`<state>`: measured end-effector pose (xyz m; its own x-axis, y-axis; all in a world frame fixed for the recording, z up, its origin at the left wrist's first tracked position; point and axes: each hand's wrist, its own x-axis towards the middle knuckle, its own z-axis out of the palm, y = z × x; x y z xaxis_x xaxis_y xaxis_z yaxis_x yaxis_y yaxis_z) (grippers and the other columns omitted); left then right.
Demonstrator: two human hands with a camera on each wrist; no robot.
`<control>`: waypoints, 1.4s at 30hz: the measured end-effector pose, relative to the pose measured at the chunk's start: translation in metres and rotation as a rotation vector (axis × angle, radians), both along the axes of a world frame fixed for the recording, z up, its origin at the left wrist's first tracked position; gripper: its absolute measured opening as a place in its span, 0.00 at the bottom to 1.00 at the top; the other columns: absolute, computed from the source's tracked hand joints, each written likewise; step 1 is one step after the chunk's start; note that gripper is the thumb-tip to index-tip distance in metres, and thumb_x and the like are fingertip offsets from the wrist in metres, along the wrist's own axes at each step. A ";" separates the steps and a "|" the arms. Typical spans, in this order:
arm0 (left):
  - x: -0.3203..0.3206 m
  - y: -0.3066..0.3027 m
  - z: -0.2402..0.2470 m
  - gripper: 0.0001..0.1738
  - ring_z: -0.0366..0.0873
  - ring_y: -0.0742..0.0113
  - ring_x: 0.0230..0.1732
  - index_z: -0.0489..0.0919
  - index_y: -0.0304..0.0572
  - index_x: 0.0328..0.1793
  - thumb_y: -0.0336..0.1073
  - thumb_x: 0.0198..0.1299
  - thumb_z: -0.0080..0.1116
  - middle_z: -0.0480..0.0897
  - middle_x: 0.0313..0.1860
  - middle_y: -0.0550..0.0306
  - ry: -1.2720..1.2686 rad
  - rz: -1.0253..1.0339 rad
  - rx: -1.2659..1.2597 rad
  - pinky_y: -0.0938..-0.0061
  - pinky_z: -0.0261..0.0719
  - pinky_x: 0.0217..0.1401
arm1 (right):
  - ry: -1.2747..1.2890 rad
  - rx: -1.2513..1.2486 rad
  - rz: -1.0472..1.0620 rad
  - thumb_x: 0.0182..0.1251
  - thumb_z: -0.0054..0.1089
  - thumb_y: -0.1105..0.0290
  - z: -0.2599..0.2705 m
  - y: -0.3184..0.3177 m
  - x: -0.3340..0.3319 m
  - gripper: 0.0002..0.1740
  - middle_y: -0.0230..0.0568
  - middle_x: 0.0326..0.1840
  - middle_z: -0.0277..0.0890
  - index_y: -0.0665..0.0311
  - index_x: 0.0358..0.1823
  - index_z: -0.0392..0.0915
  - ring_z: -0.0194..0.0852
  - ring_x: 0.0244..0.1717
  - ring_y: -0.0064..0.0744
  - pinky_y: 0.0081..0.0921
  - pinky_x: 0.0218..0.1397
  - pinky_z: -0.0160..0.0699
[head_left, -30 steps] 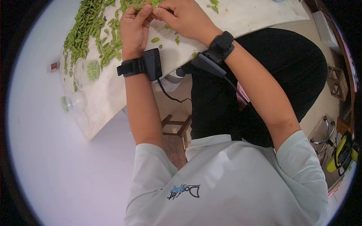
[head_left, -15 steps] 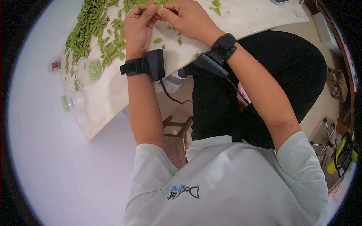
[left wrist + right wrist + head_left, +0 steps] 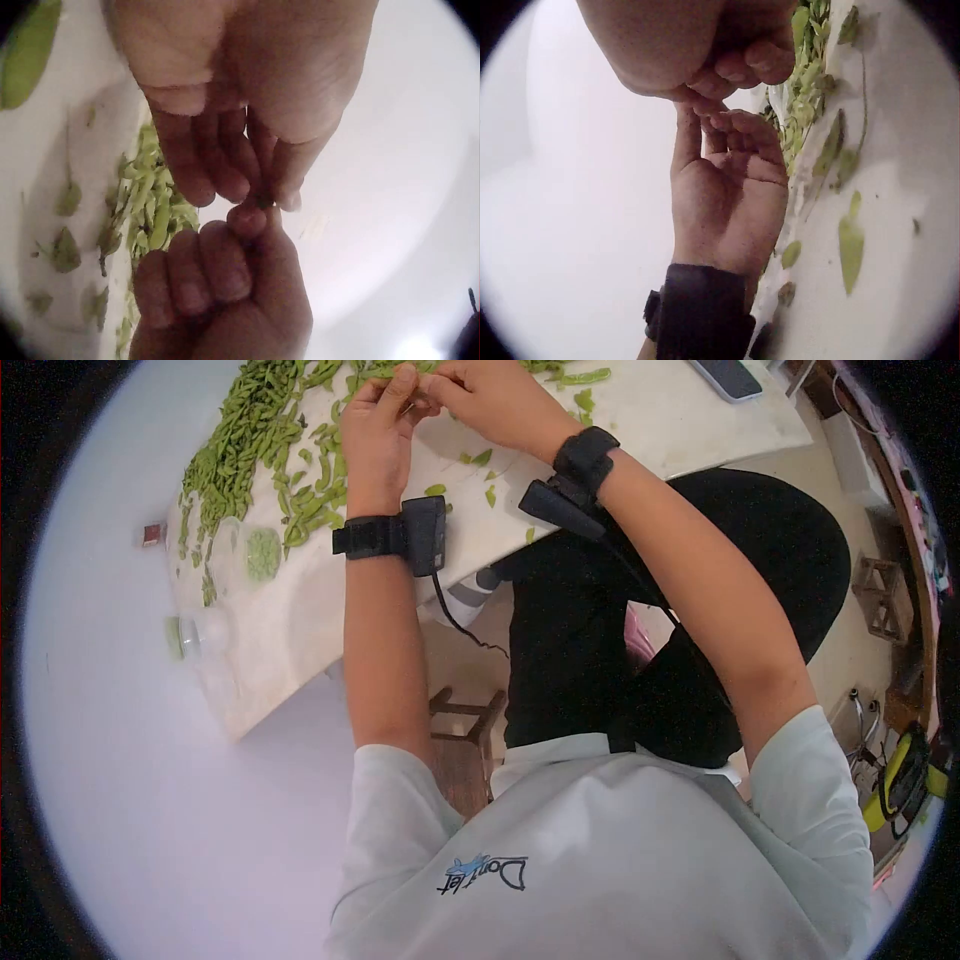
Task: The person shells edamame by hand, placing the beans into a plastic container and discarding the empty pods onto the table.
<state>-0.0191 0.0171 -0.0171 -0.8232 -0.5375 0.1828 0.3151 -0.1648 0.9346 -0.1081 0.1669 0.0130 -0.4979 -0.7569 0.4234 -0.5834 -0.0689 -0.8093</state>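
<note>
Both hands meet at their fingertips above the near part of the white table (image 3: 640,420). The left hand (image 3: 378,445) pinches a green soybean pod between thumb and fingers; the fingers mostly hide it. Only a small dark bit of the pod (image 3: 264,201) shows between the fingertips in the left wrist view. Fingers curled, the right hand (image 3: 500,405) pinches at the same spot with its thumb and index finger. Behind the hands lies a spread of green pods (image 3: 325,490), with a denser pile of pods (image 3: 235,455) to the left.
A clear bowl (image 3: 230,550) with shelled green beans (image 3: 263,555) stands at the table's left side. Near it lies a clear container (image 3: 208,630). Loose leaves (image 3: 483,458) dot the table before the hands. A phone (image 3: 735,378) sits near the far right edge.
The view has shifted, so the table and hands appear slightly lower and more of the phone shows. The pod, earlier visible above the left thumb, is now mostly covered by fingers.
</note>
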 end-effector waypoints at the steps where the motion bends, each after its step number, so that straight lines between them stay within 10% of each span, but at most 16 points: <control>1: -0.004 -0.006 0.000 0.11 0.79 0.68 0.41 0.76 0.34 0.48 0.34 0.64 0.56 0.81 0.41 0.54 -0.015 -0.005 -0.013 0.71 0.78 0.48 | 0.011 -0.045 0.001 0.68 0.46 0.64 -0.005 -0.006 -0.005 0.20 0.51 0.19 0.70 0.73 0.23 0.73 0.64 0.17 0.43 0.38 0.26 0.64; 9: -0.012 -0.003 -0.001 0.14 0.77 0.69 0.40 0.74 0.33 0.52 0.37 0.67 0.51 0.80 0.43 0.57 -0.005 -0.088 0.060 0.72 0.78 0.50 | -0.093 -0.076 0.095 0.67 0.46 0.63 -0.010 -0.017 -0.015 0.21 0.44 0.11 0.62 0.71 0.19 0.70 0.54 0.12 0.31 0.34 0.21 0.58; 18: -0.005 0.013 0.017 0.19 0.73 0.75 0.32 0.73 0.44 0.58 0.41 0.65 0.57 0.78 0.35 0.63 -0.075 -0.213 0.119 0.79 0.75 0.38 | -0.334 -0.142 0.153 0.68 0.49 0.65 -0.007 -0.007 -0.010 0.19 0.32 0.15 0.70 0.68 0.20 0.73 0.64 0.16 0.18 0.20 0.21 0.64; 25: -0.005 -0.006 0.003 0.19 0.74 0.73 0.35 0.71 0.31 0.58 0.37 0.69 0.49 0.78 0.41 0.58 -0.104 -0.273 -0.032 0.72 0.80 0.45 | -0.459 -0.353 0.006 0.68 0.50 0.66 -0.015 -0.006 -0.020 0.19 0.27 0.13 0.61 0.66 0.18 0.68 0.52 0.14 0.15 0.21 0.18 0.53; 36: 0.005 -0.004 0.001 0.15 0.72 0.68 0.36 0.72 0.41 0.56 0.40 0.69 0.49 0.78 0.41 0.60 0.119 -0.194 0.158 0.68 0.76 0.42 | -0.588 -0.537 -0.216 0.72 0.51 0.60 -0.010 -0.003 -0.018 0.17 0.25 0.13 0.60 0.63 0.26 0.72 0.49 0.13 0.14 0.18 0.17 0.52; 42: 0.007 0.009 0.005 0.12 0.72 0.67 0.37 0.73 0.42 0.53 0.39 0.67 0.52 0.77 0.41 0.61 0.129 -0.178 0.160 0.69 0.74 0.42 | -0.634 -0.443 0.001 0.72 0.50 0.59 -0.019 -0.003 -0.023 0.16 0.25 0.15 0.61 0.62 0.30 0.73 0.52 0.13 0.13 0.17 0.18 0.55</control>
<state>-0.0124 0.0263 -0.0124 -0.8829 -0.4167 0.2163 0.3824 -0.3707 0.8464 -0.1309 0.1636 -0.0063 -0.7458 -0.5841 0.3204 -0.0169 -0.4641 -0.8856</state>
